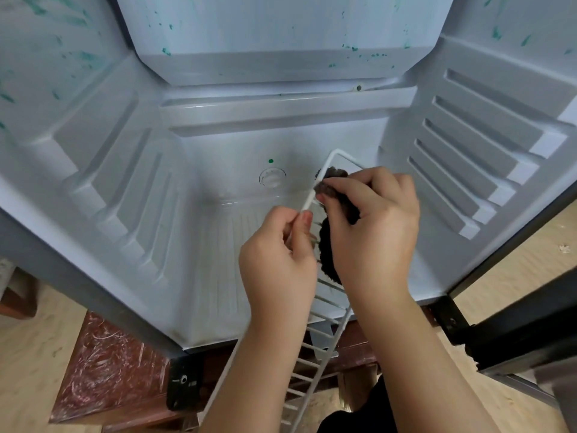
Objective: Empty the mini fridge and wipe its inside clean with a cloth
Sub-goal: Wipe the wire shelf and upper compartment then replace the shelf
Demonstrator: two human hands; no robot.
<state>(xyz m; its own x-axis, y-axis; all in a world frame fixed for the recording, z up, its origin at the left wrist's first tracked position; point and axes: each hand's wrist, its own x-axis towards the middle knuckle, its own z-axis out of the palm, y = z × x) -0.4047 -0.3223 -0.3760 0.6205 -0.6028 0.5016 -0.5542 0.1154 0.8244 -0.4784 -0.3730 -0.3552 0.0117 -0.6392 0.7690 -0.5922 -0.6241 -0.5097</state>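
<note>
The mini fridge (281, 126) stands open in front of me, its white inside bare of food, with green smears on the walls and ceiling. A white wire shelf (315, 348) tilts out of the fridge toward me, its far corner inside the cavity. My left hand (276, 257) pinches the shelf's left rail between thumb and fingers. My right hand (371, 232) grips a dark brown cloth (327, 260) and presses it against the shelf's wires near the far end.
A round drain fitting (272, 177) sits at the back of the fridge floor. Ribbed shelf ledges (468, 170) line both side walls. The fridge rests on a reddish-brown wooden stand (103, 367) over a light floor. The dark door frame (512, 332) hangs open at right.
</note>
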